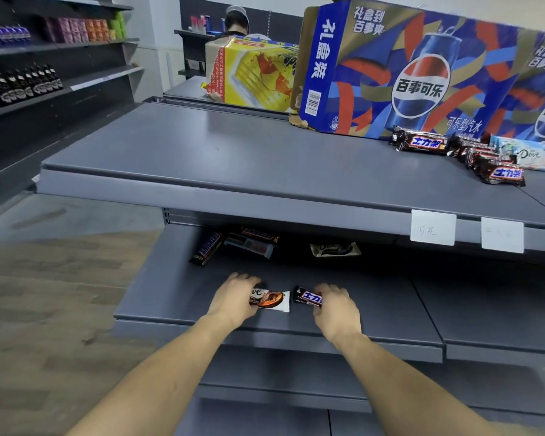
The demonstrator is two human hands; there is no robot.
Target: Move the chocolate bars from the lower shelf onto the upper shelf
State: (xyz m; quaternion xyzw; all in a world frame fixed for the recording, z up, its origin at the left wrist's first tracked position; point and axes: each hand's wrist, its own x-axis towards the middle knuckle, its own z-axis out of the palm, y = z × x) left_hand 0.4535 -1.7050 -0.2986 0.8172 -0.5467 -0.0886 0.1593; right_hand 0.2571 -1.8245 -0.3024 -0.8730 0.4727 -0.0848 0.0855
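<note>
On the grey lower shelf (390, 309), my left hand (233, 295) grips a white and orange Dove bar (272, 300). Beside it, my right hand (334, 305) grips a dark Snickers bar (307, 298). Deeper on the same shelf lie a Snickers bar (206, 248), two stacked bars (254, 242) and a cream Dove bar (334, 249). The grey upper shelf (202, 158) carries several Snickers bars (472, 152) and a pale blue Dove bar (529, 154) at its right.
Two Pepsi cartons (406, 70) and a torn yellow box (255, 73) stand at the back of the upper shelf. White price tags (433, 227) hang on its front edge. Stocked shelves (44, 58) line the left aisle. A person (236, 22) stands behind the boxes.
</note>
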